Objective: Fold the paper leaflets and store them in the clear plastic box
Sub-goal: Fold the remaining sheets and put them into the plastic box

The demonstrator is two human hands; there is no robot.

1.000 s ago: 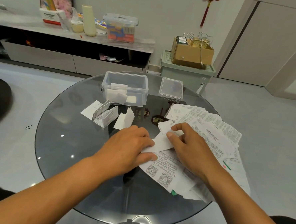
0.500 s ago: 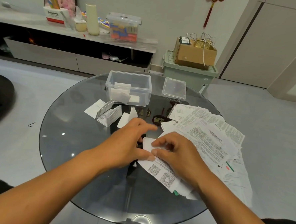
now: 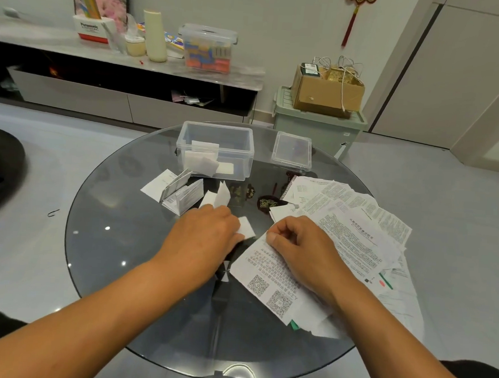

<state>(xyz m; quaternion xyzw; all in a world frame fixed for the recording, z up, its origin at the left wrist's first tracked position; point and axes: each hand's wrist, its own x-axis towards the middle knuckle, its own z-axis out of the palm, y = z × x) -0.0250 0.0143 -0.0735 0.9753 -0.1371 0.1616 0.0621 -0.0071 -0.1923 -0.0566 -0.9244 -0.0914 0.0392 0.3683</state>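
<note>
Left hand [image 3: 203, 238]: gripped small folded leaflet [image 3: 247, 232], its corner protruding past the fingers.
Right hand [image 3: 300, 247]: curled, pinching printed leaflet [image 3: 269, 280] edge.

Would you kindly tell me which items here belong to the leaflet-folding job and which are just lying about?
Part of the job:
- small folded leaflet under the left hand
- QR-code leaflet pinched by the right hand
- unfolded leaflet pile
- folded leaflets
- clear plastic box
- box lid

Just lying about:
- cardboard box
- green bin
- cream bottle
</note>
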